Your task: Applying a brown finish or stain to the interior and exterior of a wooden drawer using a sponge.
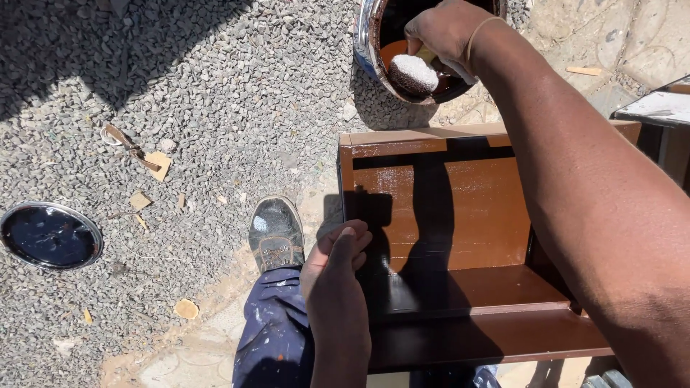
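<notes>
My right hand (444,30) reaches out over an open paint can (368,44) at the top and grips a paint-soaked sponge (413,74), its round face coated in brown and glistening. A band sits on that wrist. Below the can lies a brown wooden drawer-like box (460,208), its inside wet and glossy with fresh brown paint. My left hand (338,262) rests on the box's left wall near its front corner, fingers curled over the edge. My arm's shadow falls across the box's inside.
Grey gravel (215,86) covers the ground to the left. The can's round lid (49,236) lies there upside down, near wood scraps (158,164). My shoe (275,231) and paint-spattered blue trouser leg (272,338) stand left of the box. Another dark board (658,108) sits at right.
</notes>
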